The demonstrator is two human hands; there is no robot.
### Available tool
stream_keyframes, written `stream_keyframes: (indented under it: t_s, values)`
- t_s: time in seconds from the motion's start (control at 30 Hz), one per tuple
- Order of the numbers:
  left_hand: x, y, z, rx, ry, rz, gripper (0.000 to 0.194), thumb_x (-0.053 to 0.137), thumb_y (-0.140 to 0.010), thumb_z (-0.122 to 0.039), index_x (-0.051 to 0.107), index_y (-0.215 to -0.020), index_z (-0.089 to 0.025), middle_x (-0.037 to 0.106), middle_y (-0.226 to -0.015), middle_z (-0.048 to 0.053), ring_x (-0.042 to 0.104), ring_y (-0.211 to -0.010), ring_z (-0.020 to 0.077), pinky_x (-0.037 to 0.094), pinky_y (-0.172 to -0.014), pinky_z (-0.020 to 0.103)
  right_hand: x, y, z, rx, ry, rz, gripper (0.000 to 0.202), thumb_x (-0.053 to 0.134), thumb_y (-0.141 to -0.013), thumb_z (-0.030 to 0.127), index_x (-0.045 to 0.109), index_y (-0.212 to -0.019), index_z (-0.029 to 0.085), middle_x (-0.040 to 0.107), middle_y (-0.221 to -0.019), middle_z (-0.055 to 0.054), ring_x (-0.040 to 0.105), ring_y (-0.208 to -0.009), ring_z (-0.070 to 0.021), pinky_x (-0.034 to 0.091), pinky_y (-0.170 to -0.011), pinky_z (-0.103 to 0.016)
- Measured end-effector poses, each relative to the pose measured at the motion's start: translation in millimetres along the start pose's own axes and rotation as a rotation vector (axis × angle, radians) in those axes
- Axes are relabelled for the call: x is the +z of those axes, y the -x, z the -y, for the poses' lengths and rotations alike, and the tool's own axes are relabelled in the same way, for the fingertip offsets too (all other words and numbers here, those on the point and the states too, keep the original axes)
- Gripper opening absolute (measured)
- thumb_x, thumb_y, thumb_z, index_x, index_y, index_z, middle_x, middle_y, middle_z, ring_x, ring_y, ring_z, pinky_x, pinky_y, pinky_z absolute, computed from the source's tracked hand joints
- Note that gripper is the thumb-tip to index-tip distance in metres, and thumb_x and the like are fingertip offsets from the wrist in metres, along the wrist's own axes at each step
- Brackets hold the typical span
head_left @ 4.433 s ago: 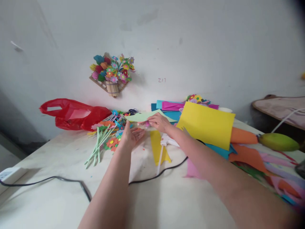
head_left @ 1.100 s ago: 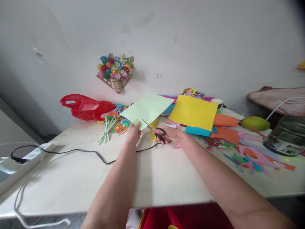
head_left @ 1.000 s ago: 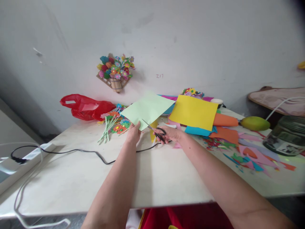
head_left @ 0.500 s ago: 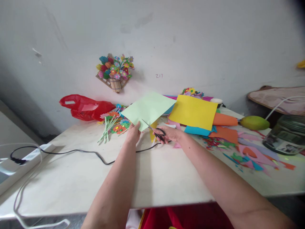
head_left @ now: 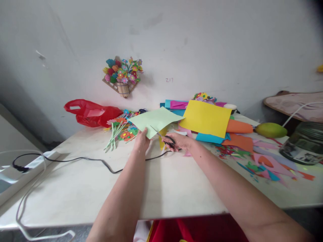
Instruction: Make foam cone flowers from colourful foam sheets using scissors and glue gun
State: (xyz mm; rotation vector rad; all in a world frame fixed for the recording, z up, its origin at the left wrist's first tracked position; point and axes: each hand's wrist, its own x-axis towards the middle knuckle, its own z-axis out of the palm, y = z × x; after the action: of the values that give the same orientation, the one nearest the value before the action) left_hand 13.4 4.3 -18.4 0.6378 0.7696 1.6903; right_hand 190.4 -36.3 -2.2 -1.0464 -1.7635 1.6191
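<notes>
My left hand (head_left: 142,138) pinches the near corner of a pale green sheet (head_left: 157,120), held above the table. Black-handled scissors (head_left: 169,142) are in my right hand (head_left: 178,141), their blades pointing up and left against the sheet's lower edge. Left of the sheet lie thin pale green strips (head_left: 113,136) and cut foam flowers (head_left: 127,134). A yellow sheet (head_left: 205,117) rests on the stacked coloured sheets to the right of the green one.
A red plastic bag (head_left: 93,113) sits at the back left. A black cable (head_left: 93,159) crosses the table from a power strip (head_left: 32,171). Coloured scraps (head_left: 267,168), a yellow-green fruit (head_left: 271,130) and a glass jar (head_left: 304,144) are on the right.
The far part of the pale green sheet has dropped and bent, uncovering blue and pink sheets behind it. Both hands stay in nearly the same place.
</notes>
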Motion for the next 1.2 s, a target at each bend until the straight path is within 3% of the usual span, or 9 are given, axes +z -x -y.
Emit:
stream_keyframes:
  t_s: [0.13, 0.4, 0.53, 0.77, 0.93, 1.2]
  values:
    - [2.5, 1, -1, -0.032, 0.057, -0.040, 0.032, 0.048, -0.086, -0.006, 0.056, -0.114, -0.019, 0.069, -0.102, 0.005, 0.065, -0.099, 0.0166, 0.053, -0.087, 0.028, 0, -2, -1, -0.010, -0.003, -0.011, 0.031, 0.061, -0.077, 0.044, 0.043, -0.073, 0.018, 0.052, -0.058, 0.005, 0.048, -0.039, -0.0060, 0.027, -0.028, -0.016]
    - [5.4, 3, -4, -0.118, 0.192, -0.123, 0.013, 0.051, -0.085, -0.008, 0.060, -0.090, -0.015, 0.068, -0.080, 0.002, 0.067, -0.073, 0.0134, 0.055, -0.075, 0.026, -1, -3, -2, -0.024, 0.043, -0.013, 0.034, 0.060, -0.078, 0.044, 0.041, -0.067, 0.019, 0.049, -0.048, 0.007, 0.039, -0.030, -0.0037, 0.023, -0.026, -0.016]
    - [0.4, -3, -4, -0.118, 0.213, -0.115, 0.013, 0.050, -0.088, -0.015, 0.061, -0.095, -0.014, 0.069, -0.081, 0.004, 0.067, -0.076, 0.0155, 0.055, -0.079, 0.031, -4, 1, -1, 0.004, 0.082, 0.010, 0.033, 0.059, -0.081, 0.044, 0.044, -0.067, 0.018, 0.051, -0.046, 0.006, 0.036, -0.029, -0.0029, 0.023, -0.027, -0.016]
    - [-2.8, -6, 0, -0.087, 0.191, -0.151, 0.018, 0.046, -0.089, -0.010, 0.059, -0.101, -0.015, 0.069, -0.083, 0.003, 0.067, -0.076, 0.0148, 0.053, -0.087, 0.034, -4, 2, -2, 0.020, 0.060, 0.039, 0.030, 0.056, -0.084, 0.044, 0.049, -0.074, 0.017, 0.052, -0.047, 0.005, 0.038, -0.030, -0.0041, 0.025, -0.027, -0.016]
    - [2.6, -2, 0, -0.098, 0.194, -0.141, 0.022, 0.045, -0.089, -0.010, 0.058, -0.106, -0.015, 0.069, -0.086, 0.005, 0.068, -0.075, 0.0149, 0.055, -0.083, 0.033, -2, 1, -2, 0.013, 0.014, 0.022, 0.028, 0.057, -0.084, 0.043, 0.051, -0.080, 0.016, 0.056, -0.056, 0.003, 0.047, -0.036, -0.0054, 0.027, -0.027, -0.015]
    - [5.5, -2, 1, -0.115, 0.231, -0.159, 0.020, 0.047, -0.089, -0.011, 0.059, -0.105, -0.016, 0.069, -0.086, 0.005, 0.068, -0.077, 0.0156, 0.055, -0.083, 0.033, 0, -1, -5, -0.029, 0.011, -0.002, 0.030, 0.057, -0.082, 0.045, 0.049, -0.076, 0.017, 0.055, -0.058, 0.003, 0.046, -0.037, -0.0048, 0.027, -0.028, -0.015]
